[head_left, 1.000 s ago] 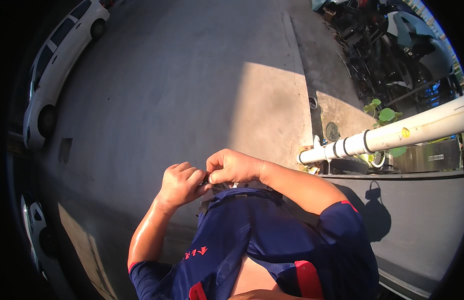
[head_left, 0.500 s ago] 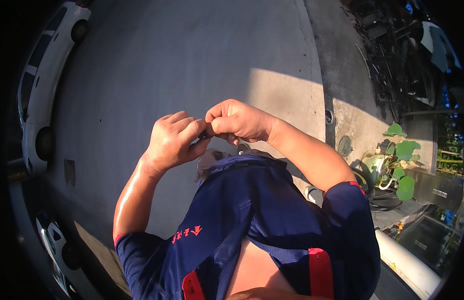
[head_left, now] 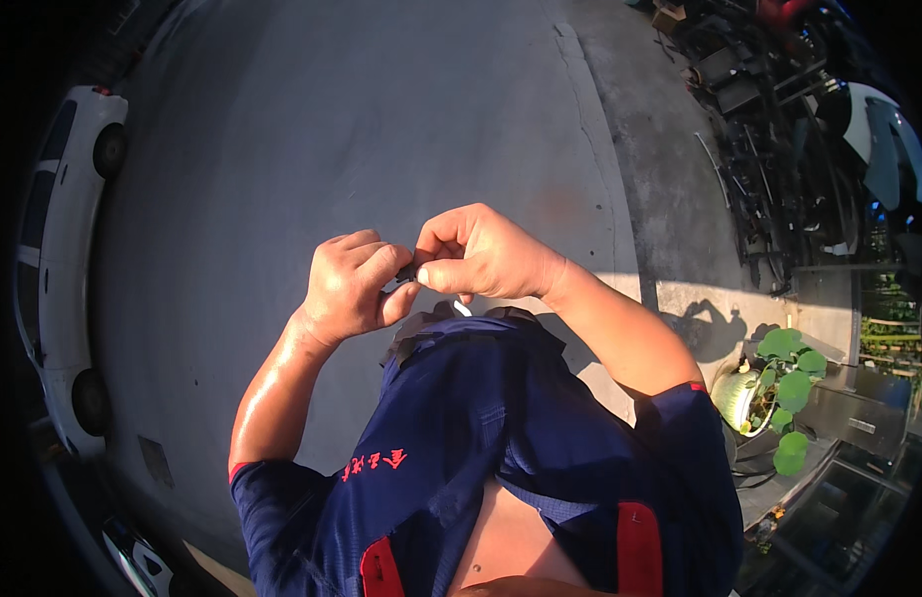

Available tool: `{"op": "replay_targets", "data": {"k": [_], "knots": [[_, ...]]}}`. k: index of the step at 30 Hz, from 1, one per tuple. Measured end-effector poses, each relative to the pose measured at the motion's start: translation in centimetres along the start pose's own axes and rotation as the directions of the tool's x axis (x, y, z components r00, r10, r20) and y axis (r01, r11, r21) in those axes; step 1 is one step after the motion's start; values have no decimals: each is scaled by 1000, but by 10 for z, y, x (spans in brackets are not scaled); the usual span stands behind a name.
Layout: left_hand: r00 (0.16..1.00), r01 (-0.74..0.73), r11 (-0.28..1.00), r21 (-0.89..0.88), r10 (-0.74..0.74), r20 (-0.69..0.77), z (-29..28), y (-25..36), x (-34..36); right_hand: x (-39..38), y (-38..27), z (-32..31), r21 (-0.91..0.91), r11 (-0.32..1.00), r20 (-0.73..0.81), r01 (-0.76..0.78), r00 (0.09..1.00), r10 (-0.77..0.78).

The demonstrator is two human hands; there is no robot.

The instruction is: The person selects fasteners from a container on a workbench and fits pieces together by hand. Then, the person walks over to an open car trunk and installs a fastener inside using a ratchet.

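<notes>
A small dark object, too small to identify, sits between my fingertips in front of my waist. My left hand is closed on it with curled fingers and the thumb pointing toward the other hand. My right hand pinches at the same object with thumb and forefinger. Below both hands is my dark blue shirt with red trim, hanging partly open.
A white car stands along the left on the grey concrete ground. Dark vehicle parts are piled at the upper right. A potted leafy plant stands at the right beside some metal boxes.
My hands rose in the picture from a second ago, still together on the small object. The view has swung along the yard, and the white pipe at the right is no longer in sight.
</notes>
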State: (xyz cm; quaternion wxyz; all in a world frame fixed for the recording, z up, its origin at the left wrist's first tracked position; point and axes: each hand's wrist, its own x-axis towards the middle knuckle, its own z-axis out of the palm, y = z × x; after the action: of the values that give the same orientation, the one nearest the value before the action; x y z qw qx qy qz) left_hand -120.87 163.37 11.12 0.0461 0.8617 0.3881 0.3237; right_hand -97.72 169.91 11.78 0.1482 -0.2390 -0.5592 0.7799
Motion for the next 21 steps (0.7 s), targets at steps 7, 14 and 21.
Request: {"op": "replay_targets", "data": {"k": [7, 14, 21], "knots": [[965, 261, 908, -327, -255, 64, 85, -263, 208, 179, -98, -256, -605, 763, -171, 228, 899, -404], [648, 668, 317, -673, -692, 317, 184, -506, 386, 396, -142, -527, -895, 292, 66, 337, 748, -660], [525, 706, 107, -700, -743, 416, 233, -764, 586, 609, -236, -785, -845, 333, 129, 419, 764, -632]]}}
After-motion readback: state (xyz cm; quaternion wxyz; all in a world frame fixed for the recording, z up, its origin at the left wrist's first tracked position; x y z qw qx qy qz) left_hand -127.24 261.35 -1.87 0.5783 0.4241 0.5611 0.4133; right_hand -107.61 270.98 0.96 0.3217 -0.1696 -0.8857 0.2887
